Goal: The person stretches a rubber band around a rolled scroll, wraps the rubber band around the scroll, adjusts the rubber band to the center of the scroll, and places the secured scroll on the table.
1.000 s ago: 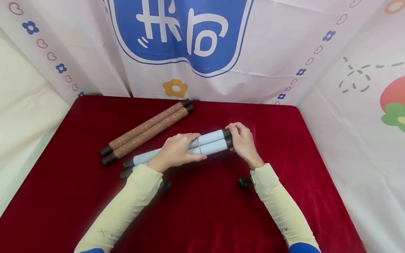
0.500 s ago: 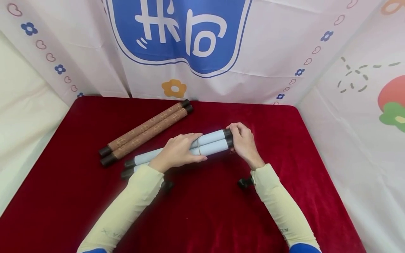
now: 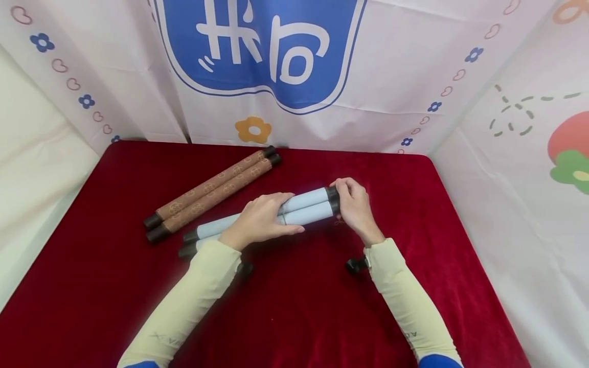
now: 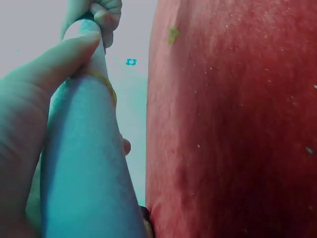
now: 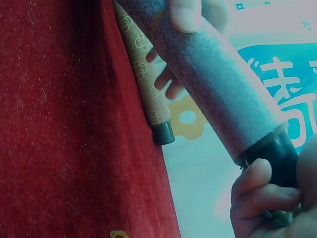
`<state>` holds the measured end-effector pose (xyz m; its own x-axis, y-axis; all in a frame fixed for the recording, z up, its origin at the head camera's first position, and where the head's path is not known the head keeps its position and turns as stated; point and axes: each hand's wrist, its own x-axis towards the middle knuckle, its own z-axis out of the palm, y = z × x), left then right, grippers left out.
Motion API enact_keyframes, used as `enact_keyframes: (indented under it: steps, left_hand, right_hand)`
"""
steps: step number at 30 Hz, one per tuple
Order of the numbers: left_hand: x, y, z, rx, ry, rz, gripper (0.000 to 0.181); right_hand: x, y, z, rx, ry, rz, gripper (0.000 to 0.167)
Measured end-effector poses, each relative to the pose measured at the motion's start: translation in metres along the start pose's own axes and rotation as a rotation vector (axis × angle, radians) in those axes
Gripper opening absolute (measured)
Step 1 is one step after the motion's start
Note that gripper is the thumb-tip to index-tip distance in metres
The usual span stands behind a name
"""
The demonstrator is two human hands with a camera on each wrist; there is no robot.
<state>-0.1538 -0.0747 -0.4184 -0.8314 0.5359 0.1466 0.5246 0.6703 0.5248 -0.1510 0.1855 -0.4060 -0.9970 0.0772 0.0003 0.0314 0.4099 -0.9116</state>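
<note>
Two light-blue rolls with black end caps lie side by side as a pair point(image 3: 310, 213), bound by a thin band point(image 3: 284, 219). My left hand point(image 3: 259, 220) grips them around the middle, thumb along the near side, close to the band. At their right end, my right hand point(image 3: 356, 207) holds the black caps point(image 5: 277, 153) with curled fingers. The left wrist view shows a blue roll point(image 4: 91, 158) under the left thumb, with the yellowish band point(image 4: 101, 79) just past it. The left end caps point(image 3: 189, 237) show beyond my left wrist.
A pair of brown patterned rolls point(image 3: 213, 191) with black caps lies diagonally at the back left of the red cloth-covered table point(image 3: 294, 306). Behind the table hangs a white printed curtain point(image 3: 386, 76) with a blue emblem.
The band has shifted slightly left along the blue rolls, nearer my left fingers. Both hands keep their hold and barely move.
</note>
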Motion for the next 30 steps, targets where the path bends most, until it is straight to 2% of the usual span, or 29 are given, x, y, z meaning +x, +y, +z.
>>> enact_keyframes:
  steps: [9, 12, 15, 19, 24, 30]
  left_hand:
    - [-0.02, -0.015, -0.012, 0.01, 0.0, -0.022, 0.079]
    - [-0.02, -0.015, -0.013, 0.032, 0.0, -0.027, 0.084]
    - [-0.015, -0.012, -0.008, 0.024, -0.005, -0.02, 0.09]
    - [-0.014, -0.012, -0.005, -0.001, -0.005, -0.02, 0.086]
    - [-0.028, -0.022, -0.009, -0.011, 0.004, -0.066, 0.079]
    - [-0.037, -0.03, -0.012, 0.011, 0.0, -0.047, 0.083]
  right_hand:
    - [0.002, 0.005, -0.005, -0.003, -0.008, -0.011, 0.038]
    - [0.003, 0.005, -0.004, 0.002, 0.001, 0.001, 0.038]
    - [0.002, 0.005, -0.001, 0.015, -0.006, 0.012, 0.038]
    - [0.002, 0.005, 0.0, 0.029, -0.025, 0.004, 0.038]
    - [0.002, 0.008, -0.004, 0.015, -0.013, -0.009, 0.041]
    - [0.006, 0.011, -0.008, 0.013, -0.004, 0.02, 0.042]
